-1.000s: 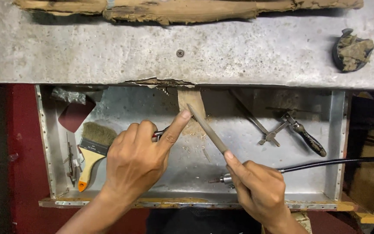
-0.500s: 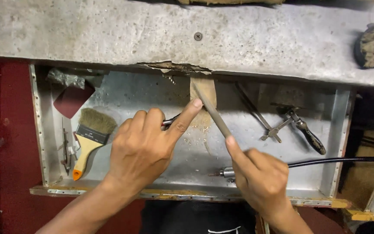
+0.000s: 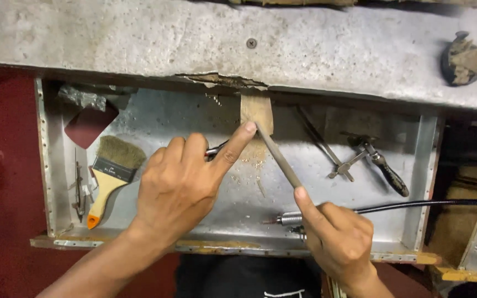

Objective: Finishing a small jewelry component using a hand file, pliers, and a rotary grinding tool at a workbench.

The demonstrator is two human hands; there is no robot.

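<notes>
A small wooden block (image 3: 256,112) juts out from under the grey bench top (image 3: 194,38), above a metal tray. A slim metal file (image 3: 279,156) lies slanted across its lower edge. My right hand (image 3: 338,240) grips the file's near end, index finger stretched along it. My left hand (image 3: 186,185) hovers over the tray, its index fingertip pressing the file's far tip by the block. Wood dust lies under the block.
The metal tray (image 3: 327,193) holds a flat paintbrush (image 3: 109,174) with an orange handle tip, a dark red sandpaper scrap (image 3: 89,124), dividers (image 3: 78,185), tongs and a dark-handled tool (image 3: 379,163), and a flexible-shaft rotary tool (image 3: 382,208). A clay-caked lump (image 3: 466,58) sits on the bench.
The view has shifted so the bench and tray sit lower in frame. Both hands stay on the file at the block, with the file's tip a little further along it.
</notes>
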